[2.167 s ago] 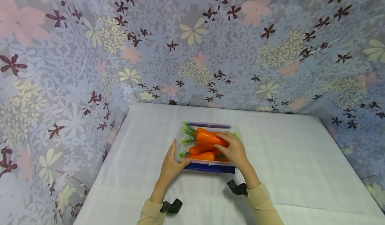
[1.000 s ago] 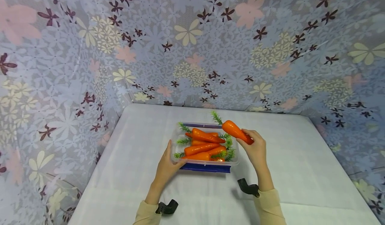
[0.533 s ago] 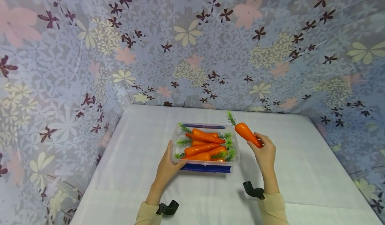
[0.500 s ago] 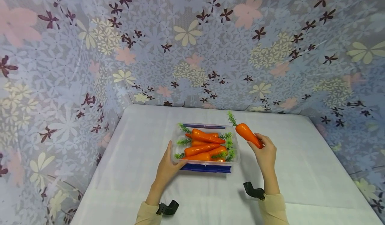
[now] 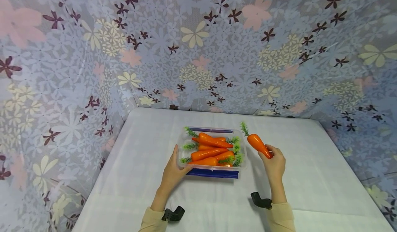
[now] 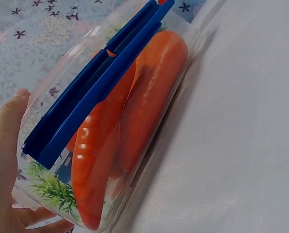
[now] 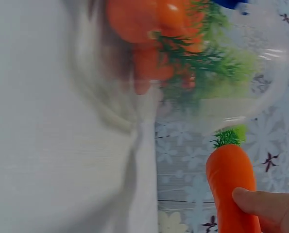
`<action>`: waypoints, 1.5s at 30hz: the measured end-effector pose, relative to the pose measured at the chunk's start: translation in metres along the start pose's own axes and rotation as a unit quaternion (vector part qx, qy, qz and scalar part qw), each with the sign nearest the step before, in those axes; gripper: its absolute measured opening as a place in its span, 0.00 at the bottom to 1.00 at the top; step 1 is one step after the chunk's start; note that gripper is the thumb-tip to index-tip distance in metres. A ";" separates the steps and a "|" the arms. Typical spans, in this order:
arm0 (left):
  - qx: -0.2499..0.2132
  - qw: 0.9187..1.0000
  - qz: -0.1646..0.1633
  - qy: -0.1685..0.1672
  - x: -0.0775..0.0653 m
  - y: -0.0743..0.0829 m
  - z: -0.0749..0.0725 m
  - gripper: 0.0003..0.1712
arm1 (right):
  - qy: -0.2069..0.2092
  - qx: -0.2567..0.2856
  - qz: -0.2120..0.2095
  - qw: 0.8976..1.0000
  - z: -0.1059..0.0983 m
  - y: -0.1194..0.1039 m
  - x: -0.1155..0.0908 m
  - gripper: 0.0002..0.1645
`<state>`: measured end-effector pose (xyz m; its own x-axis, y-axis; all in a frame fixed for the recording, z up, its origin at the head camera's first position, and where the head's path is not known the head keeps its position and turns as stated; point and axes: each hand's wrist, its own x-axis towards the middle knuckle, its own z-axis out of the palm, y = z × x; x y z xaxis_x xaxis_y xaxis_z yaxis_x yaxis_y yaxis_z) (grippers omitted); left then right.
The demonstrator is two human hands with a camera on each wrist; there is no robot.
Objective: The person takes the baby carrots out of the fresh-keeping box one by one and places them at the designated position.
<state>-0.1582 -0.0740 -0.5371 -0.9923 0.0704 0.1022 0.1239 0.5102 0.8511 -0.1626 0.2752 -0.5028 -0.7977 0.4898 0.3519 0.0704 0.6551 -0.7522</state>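
Observation:
A clear plastic box [image 5: 185, 150] with blue clip flaps holds several orange carrots [image 5: 214, 140] with green feathery tops, heaped together. My left hand [image 5: 172, 170] grips the box's near left corner, thumb at the front rim and fingers along the left side. To the right of the box, my right hand [image 5: 275, 163] pinches a single carrot [image 5: 256, 143] near its tapered tip, its leafy top pointing up and away. In the right wrist view the thumb [image 7: 261, 201] presses on the carrot's side; the other fingers are mostly hidden.
The box's front blue flap [image 5: 214, 173] hangs folded down. A white cloth covers the table [image 5: 310, 177]; flowered fabric [image 5: 198, 53] rises behind it and at both sides. Black wrist mounts [image 5: 261, 201] stick out from both forearms.
The right hand took a carrot out of the box, carried it to the right and has now lowered it a little. The left hand has kept its hold on the box corner.

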 end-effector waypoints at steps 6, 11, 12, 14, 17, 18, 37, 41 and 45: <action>0.004 1.000 0.000 0.000 0.001 0.000 0.000 0.61 | 0.001 -0.006 0.000 1.000 0.007 0.011 -0.003 0.21; 0.008 1.000 0.010 0.000 0.001 0.001 -0.001 0.60 | -0.009 -0.019 0.000 1.000 0.014 0.021 -0.006 0.21; 0.007 1.000 0.008 0.000 0.001 0.002 -0.001 0.60 | -0.011 -0.020 0.002 1.000 0.015 0.022 -0.007 0.21; 0.007 1.000 0.005 0.001 0.001 0.001 -0.001 0.60 | -0.013 -0.020 0.004 1.000 0.018 0.025 -0.007 0.21; 0.008 1.000 0.001 0.000 0.002 0.001 -0.001 0.60 | -0.010 -0.018 0.001 1.000 0.021 0.027 -0.008 0.20; 0.008 1.000 -0.002 0.001 0.002 0.001 -0.001 0.60 | -0.009 -0.013 0.000 1.000 0.021 0.028 -0.008 0.20; 0.003 1.000 -0.002 -0.007 0.002 0.003 -0.002 0.61 | -0.043 0.002 0.047 0.998 0.024 0.033 -0.013 0.21; -0.003 1.000 -0.005 -0.008 0.002 0.002 -0.001 0.61 | -0.043 0.000 0.055 0.998 0.026 0.034 -0.013 0.21; 0.003 1.000 -0.001 -0.005 0.003 0.001 -0.001 0.61 | -0.051 -0.001 0.066 0.997 0.028 0.034 -0.013 0.21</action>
<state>-0.1606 -0.0740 -0.5358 -0.9924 0.0772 0.0956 0.1218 0.5149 0.8486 -0.1663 0.2755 -0.5486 -0.8384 0.5103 0.1915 0.1792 0.5897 -0.7875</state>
